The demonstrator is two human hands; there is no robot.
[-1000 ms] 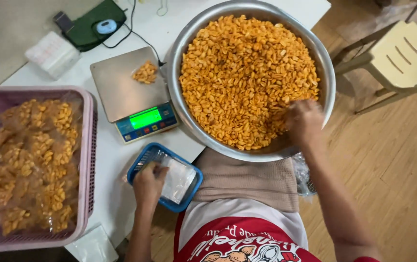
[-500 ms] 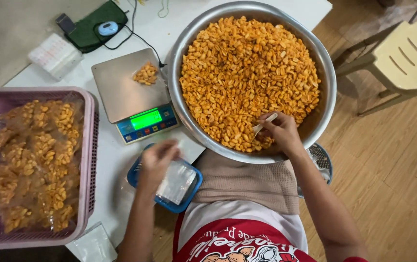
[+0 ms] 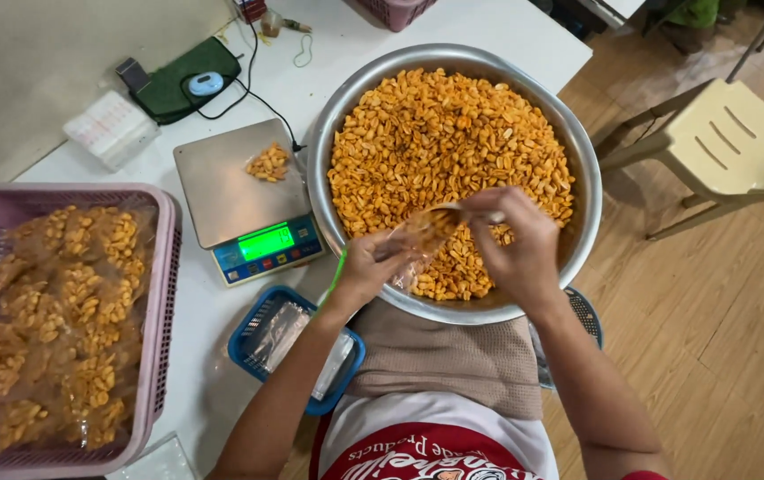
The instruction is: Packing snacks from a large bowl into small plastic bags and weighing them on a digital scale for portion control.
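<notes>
A big metal bowl (image 3: 577, 147) full of orange coated nuts (image 3: 435, 133) rests before me. Over its near side my left hand (image 3: 366, 267) holds a small clear plastic bag (image 3: 413, 244) open, with some nuts inside. My right hand (image 3: 513, 242) grips a white scoop (image 3: 462, 209) and tips it into the bag's mouth. Both hands are close together above the nuts.
A digital scale (image 3: 240, 191) with a small pile of nuts (image 3: 269, 164) stands left of the bowl. A pink basket (image 3: 164, 267) holds several filled bags. A blue basket (image 3: 253, 324) holds empty bags. A pale chair (image 3: 728, 142) stands at right on the wood floor.
My left hand has left the blue basket and come up to the bowl with a bag. My right hand has lifted the scoop out of the nuts to the bag.
</notes>
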